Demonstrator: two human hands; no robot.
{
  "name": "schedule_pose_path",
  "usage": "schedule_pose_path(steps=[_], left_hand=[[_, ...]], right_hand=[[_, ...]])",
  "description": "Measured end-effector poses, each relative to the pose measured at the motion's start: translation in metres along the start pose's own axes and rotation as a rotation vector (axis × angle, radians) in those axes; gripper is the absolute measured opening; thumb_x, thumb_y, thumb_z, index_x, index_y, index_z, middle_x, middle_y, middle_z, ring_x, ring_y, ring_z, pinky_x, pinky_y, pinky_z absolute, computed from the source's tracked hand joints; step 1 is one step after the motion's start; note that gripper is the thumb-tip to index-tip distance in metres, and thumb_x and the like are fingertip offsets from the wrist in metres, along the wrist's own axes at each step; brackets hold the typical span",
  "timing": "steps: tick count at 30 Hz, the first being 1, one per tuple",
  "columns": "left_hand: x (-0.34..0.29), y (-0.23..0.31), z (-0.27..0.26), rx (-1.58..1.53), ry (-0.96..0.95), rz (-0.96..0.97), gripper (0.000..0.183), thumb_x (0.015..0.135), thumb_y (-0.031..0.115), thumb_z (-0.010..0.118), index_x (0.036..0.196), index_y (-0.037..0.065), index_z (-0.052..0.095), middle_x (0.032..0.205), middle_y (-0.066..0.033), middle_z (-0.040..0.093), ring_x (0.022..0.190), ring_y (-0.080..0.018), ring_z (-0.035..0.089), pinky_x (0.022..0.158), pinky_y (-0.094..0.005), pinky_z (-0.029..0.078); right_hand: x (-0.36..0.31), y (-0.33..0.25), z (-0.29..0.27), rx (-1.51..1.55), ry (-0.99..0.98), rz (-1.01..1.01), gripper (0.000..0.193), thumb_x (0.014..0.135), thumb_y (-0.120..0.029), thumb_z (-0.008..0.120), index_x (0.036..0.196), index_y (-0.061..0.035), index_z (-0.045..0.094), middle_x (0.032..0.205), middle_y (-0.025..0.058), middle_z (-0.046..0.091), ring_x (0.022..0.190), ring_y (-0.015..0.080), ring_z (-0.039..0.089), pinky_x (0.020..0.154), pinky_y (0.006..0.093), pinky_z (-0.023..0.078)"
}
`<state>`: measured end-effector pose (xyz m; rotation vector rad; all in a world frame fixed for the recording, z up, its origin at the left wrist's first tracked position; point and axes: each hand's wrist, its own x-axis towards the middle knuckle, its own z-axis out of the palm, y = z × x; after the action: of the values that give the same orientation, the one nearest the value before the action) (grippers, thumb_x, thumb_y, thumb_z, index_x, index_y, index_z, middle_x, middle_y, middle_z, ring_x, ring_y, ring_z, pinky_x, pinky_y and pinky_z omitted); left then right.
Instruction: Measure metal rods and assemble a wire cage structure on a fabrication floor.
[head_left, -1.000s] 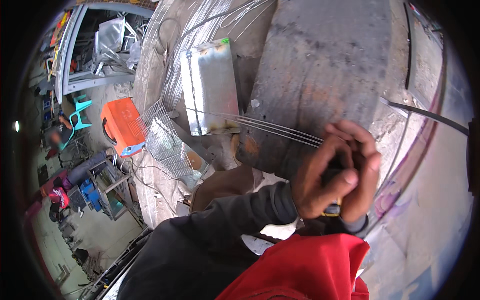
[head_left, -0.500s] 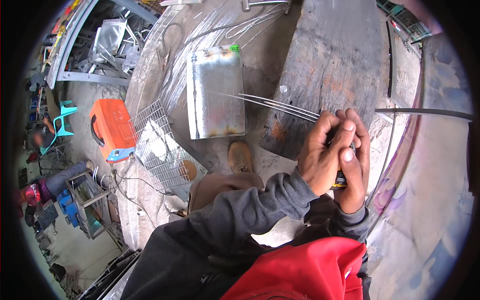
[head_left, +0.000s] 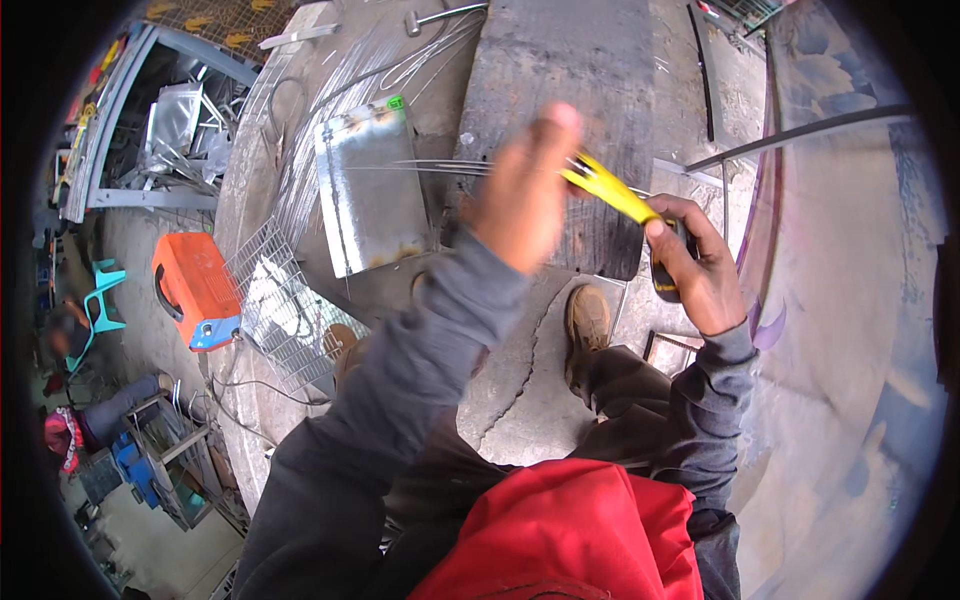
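A yellow tape blade [head_left: 612, 188] is stretched between my two hands. My right hand [head_left: 708, 282] is closed around the black-and-yellow tape measure [head_left: 668, 264]. Smeared by motion, my left hand [head_left: 528, 195] is at the blade's far end, over the dark wooden board [head_left: 570, 60]; its fingers seem closed on the blade. Several thin metal rods [head_left: 432, 166] pass beneath my left hand, their left ends reaching over the shiny sheet-metal panel [head_left: 370, 200]. My left hand and forearm hide part of the rods and board.
An orange machine with a handle [head_left: 195, 285] stands at left beside a wire grid [head_left: 285, 300]. Loose rods [head_left: 300, 180] and a hammer [head_left: 412, 22] lie beyond. A metal bar [head_left: 800, 142] crosses at right. Other people are at the far left, near a turquoise chair [head_left: 105, 292].
My hands, together before, have moved apart, with yellow blade now drawn out between them. My left hand has gone left and up. The view has shifted, showing more floor and both boots.
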<state>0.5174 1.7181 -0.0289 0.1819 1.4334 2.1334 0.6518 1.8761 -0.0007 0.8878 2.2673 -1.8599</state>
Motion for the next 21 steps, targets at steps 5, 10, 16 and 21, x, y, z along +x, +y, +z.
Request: schedule_pose_path(steps=[5, 10, 16, 21], left_hand=[[0.04, 0.059, -0.084, -0.26, 0.309, 0.28, 0.033, 0.099, 0.042, 0.055, 0.097, 0.009, 0.055, 0.093, -0.0058, 0.057, 0.088, -0.0181, 0.054, 0.08, -0.0368, 0.046], [0.042, 0.046, -0.138, 0.129, 0.597, 0.202, 0.039, 0.095, 0.046, 0.059, 0.099, 0.007, 0.057, 0.082, -0.0049, 0.056, 0.071, -0.0159, 0.054, 0.064, -0.0327, 0.047], [0.04, -0.014, -0.138, -0.028, 0.944, -0.247, 0.052, 0.077, 0.047, 0.077, 0.107, 0.012, 0.053, 0.088, -0.0008, 0.048, 0.077, -0.0151, 0.05, 0.071, -0.0345, 0.045], [0.028, -0.049, -0.117, -0.066, 0.741, -0.221, 0.068, 0.078, 0.051, 0.075, 0.13, 0.014, 0.051, 0.1, -0.0013, 0.053, 0.089, -0.0173, 0.053, 0.087, -0.0371, 0.041]], right_hand=[[0.014, 0.049, -0.059, -0.528, 0.455, -0.432, 0.018, 0.094, -0.023, 0.064, 0.098, -0.0066, 0.071, 0.07, 0.0097, 0.056, 0.059, 0.0184, 0.054, 0.057, 0.0346, 0.041], [0.019, 0.083, -0.099, -0.5, 0.689, -0.333, 0.022, 0.098, -0.025, 0.059, 0.105, -0.0066, 0.069, 0.085, 0.0116, 0.063, 0.073, 0.0192, 0.057, 0.069, 0.0333, 0.044], [0.004, 0.082, -0.112, 0.083, 0.732, -0.329, 0.027, 0.1, -0.027, 0.059, 0.109, -0.0025, 0.065, 0.079, -0.0049, 0.05, 0.068, 0.0042, 0.041, 0.06, 0.0193, 0.034], [0.0, 0.067, -0.099, 0.154, 0.682, -0.331, 0.029, 0.101, -0.028, 0.057, 0.11, -0.0017, 0.064, 0.077, -0.0054, 0.049, 0.067, 0.0036, 0.039, 0.058, 0.0192, 0.032]])
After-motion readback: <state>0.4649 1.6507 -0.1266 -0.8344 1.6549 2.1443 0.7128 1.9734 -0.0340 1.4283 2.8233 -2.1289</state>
